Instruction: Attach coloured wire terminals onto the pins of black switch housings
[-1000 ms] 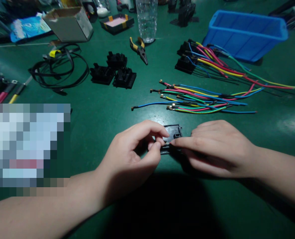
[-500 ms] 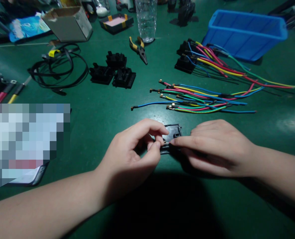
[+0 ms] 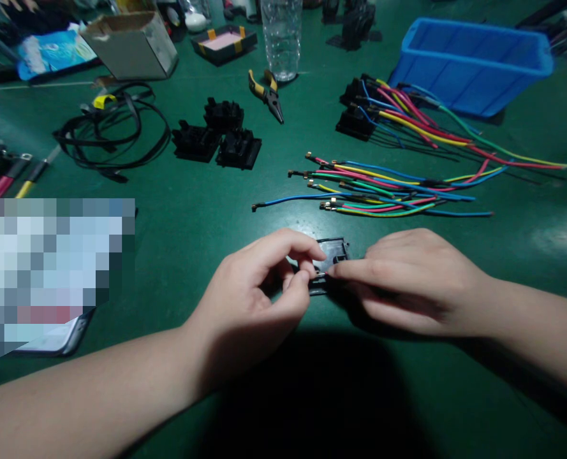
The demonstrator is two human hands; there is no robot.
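Observation:
A black plastic connector housing (image 3: 335, 253) lies on the green table between my hands. My left hand (image 3: 259, 293) curls around its left end, thumb and fingers pinched against it. My right hand (image 3: 407, 280) is closed at its right side, its fingertips meeting the left hand's at a small metal terminal on the housing's near edge. Whatever wire runs from that terminal is hidden under my right hand. Just beyond the housing lies a loose bundle of coloured wires (image 3: 379, 188) with metal terminals.
Three black housings (image 3: 219, 137) sit further back, left of yellow-handled pliers (image 3: 266, 92). Wired connectors (image 3: 360, 108) lie before a blue bin (image 3: 469, 64). Black cable coil (image 3: 113, 131), cardboard box (image 3: 130, 44), clear bottle (image 3: 282, 38), and a phone (image 3: 58, 341) at left.

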